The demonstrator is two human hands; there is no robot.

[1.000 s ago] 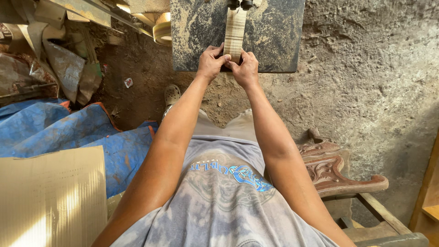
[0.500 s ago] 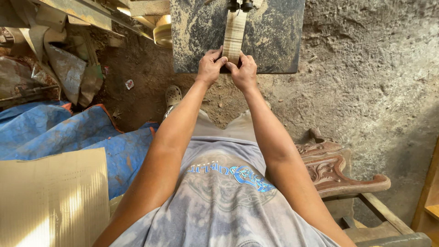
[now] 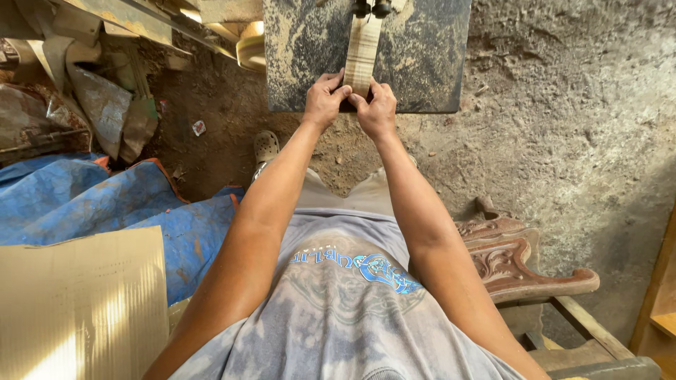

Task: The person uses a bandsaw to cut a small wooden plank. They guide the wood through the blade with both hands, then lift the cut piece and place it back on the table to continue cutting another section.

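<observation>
A narrow pale wooden strip [image 3: 362, 53] lies lengthwise on a dusty dark metal saw table [image 3: 429, 63], its far end at the dark blade guides [image 3: 372, 8] at the top edge. My left hand [image 3: 325, 98] grips the strip's near end from the left. My right hand [image 3: 375, 109] grips it from the right, thumbs close together. Both arms stretch forward from my grey printed shirt.
Blue tarpaulin [image 3: 91, 211] and a cardboard sheet [image 3: 77, 302] lie at left. Scrap metal and timber [image 3: 98, 98] pile at upper left. A carved wooden furniture piece [image 3: 514, 260] stands at right, a wooden frame [image 3: 662, 309] at far right. A sandalled foot [image 3: 265, 146] rests on the dirt floor.
The hands and strip sit a little nearer the table's near edge in the picture; the view has shifted slightly. The grip is the same.
</observation>
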